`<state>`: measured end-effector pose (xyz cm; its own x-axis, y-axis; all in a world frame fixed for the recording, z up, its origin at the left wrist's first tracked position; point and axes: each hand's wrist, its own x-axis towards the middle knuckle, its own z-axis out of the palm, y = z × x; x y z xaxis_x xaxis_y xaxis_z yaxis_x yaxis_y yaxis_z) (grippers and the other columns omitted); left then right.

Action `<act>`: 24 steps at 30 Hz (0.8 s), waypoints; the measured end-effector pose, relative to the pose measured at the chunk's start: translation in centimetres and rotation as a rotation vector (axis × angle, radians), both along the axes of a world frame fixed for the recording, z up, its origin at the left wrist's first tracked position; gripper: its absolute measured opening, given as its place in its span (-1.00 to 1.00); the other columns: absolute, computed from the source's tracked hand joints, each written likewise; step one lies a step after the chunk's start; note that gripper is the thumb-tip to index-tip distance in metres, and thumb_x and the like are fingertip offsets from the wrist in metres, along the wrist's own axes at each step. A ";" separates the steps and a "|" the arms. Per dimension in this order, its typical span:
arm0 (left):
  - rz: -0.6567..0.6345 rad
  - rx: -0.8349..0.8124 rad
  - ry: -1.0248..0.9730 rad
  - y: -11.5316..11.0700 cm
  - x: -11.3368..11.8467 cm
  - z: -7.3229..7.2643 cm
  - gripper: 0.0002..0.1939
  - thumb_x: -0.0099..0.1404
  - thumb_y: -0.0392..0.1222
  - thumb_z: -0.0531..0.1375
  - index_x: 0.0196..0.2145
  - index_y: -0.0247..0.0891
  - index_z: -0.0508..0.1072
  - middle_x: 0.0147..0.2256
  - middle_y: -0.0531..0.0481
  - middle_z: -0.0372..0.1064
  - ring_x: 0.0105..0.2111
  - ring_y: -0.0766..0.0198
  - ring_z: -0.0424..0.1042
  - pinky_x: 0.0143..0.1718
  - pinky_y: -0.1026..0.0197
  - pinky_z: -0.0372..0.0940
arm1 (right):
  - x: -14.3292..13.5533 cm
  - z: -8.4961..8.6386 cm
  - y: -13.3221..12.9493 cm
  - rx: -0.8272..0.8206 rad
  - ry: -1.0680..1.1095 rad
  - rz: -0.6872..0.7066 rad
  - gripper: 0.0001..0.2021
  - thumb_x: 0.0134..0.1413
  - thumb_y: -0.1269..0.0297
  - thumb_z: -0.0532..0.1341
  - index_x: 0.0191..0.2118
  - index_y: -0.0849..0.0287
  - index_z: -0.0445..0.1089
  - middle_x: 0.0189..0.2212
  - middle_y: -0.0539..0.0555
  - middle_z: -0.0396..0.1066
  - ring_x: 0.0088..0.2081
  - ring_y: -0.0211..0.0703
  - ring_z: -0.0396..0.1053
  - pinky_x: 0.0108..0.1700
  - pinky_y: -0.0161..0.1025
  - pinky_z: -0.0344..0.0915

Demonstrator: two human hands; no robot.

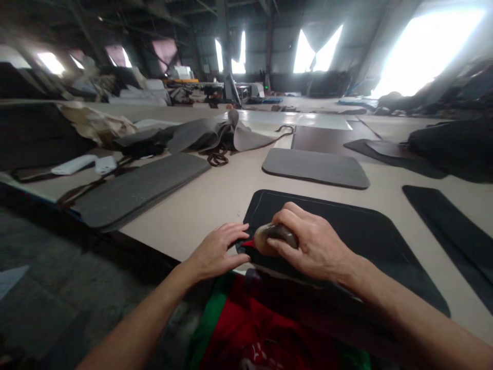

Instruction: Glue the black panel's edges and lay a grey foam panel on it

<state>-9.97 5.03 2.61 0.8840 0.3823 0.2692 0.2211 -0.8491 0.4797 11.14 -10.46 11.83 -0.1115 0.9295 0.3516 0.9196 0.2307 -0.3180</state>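
A bare lane of tabletop (208,203) runs between the stack of dark gray panels (146,187) on the left and the black panel (362,234), ending at crumpled gray sheets (200,134) farther back. A narrower gap parts the black panel from the gray panel (316,167) behind it. At the black panel's left end, the left hand (219,250) and the right hand (310,240), gripping a red-tipped bottle (265,240), bar the way.

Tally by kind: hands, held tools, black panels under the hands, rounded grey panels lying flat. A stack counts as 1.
Hands: 2, left hand and right hand
Held tools: 1, red-tipped tool
Black panels: 1, black panel
Grey panels: 2, single grey panel and grey stack
Total: 6
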 end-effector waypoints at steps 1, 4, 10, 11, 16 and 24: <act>0.003 -0.001 0.003 0.0 0.0 0.0 -0.52 0.21 -0.15 0.41 0.06 -0.12 0.44 0.23 -0.05 0.26 0.24 0.08 0.22 0.30 -0.08 0.16 | 0.0 0.0 0.0 0.002 -0.002 0.000 -0.90 0.22 0.27 0.18 -0.21 0.16 0.29 -0.27 0.02 0.25 -0.33 -0.18 0.24 -0.28 -0.22 0.15; 0.004 -0.007 0.013 0.1 -0.1 -0.1 -0.52 0.21 -0.14 0.41 0.07 -0.11 0.44 0.24 -0.04 0.24 0.25 0.09 0.22 0.32 -0.08 0.14 | 0.0 0.0 -0.1 0.004 -0.002 -0.001 -0.91 0.23 0.27 0.17 -0.22 0.15 0.27 -0.28 0.02 0.24 -0.33 -0.18 0.24 -0.30 -0.23 0.14; 0.004 -0.002 0.014 0.0 -0.1 0.1 -0.51 0.21 -0.14 0.41 0.07 -0.13 0.44 0.23 -0.07 0.25 0.24 0.08 0.23 0.31 -0.09 0.16 | 0.0 0.0 -0.1 0.030 0.011 0.034 -0.95 0.22 0.32 0.15 -0.25 0.16 0.25 -0.31 0.01 0.23 -0.35 -0.19 0.22 -0.31 -0.24 0.10; 0.003 -0.002 0.011 0.0 0.0 0.1 -0.51 0.20 -0.13 0.42 0.07 -0.13 0.44 0.23 -0.07 0.25 0.24 0.07 0.24 0.30 -0.10 0.16 | 0.0 0.0 0.0 0.034 0.014 0.038 -0.95 0.22 0.32 0.14 -0.25 0.16 0.25 -0.31 0.01 0.23 -0.35 -0.19 0.22 -0.32 -0.24 0.10; -0.005 -0.006 -0.005 -0.1 0.1 0.0 -0.49 0.18 -0.16 0.42 0.07 -0.12 0.44 0.24 -0.07 0.25 0.24 0.06 0.23 0.29 -0.09 0.18 | -0.1 0.3 0.4 0.008 0.000 0.044 -0.96 0.23 0.32 0.12 -0.23 0.16 0.26 -0.29 0.04 0.25 -0.34 -0.19 0.23 -0.30 -0.24 0.13; -0.010 -0.013 -0.014 0.1 0.0 -0.2 -0.50 0.20 -0.12 0.43 0.07 -0.11 0.44 0.23 -0.06 0.25 0.24 0.06 0.23 0.29 -0.09 0.17 | -0.2 1.2 0.3 -0.023 -0.043 0.038 -0.93 0.23 0.31 0.14 -0.21 0.17 0.29 -0.28 0.05 0.27 -0.33 -0.17 0.26 -0.30 -0.23 0.14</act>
<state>-10.01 5.13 2.40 0.8840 0.3772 0.2763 0.2064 -0.8450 0.4934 10.91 -10.14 13.06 -0.1615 0.9320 0.3244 0.9233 0.2587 -0.2838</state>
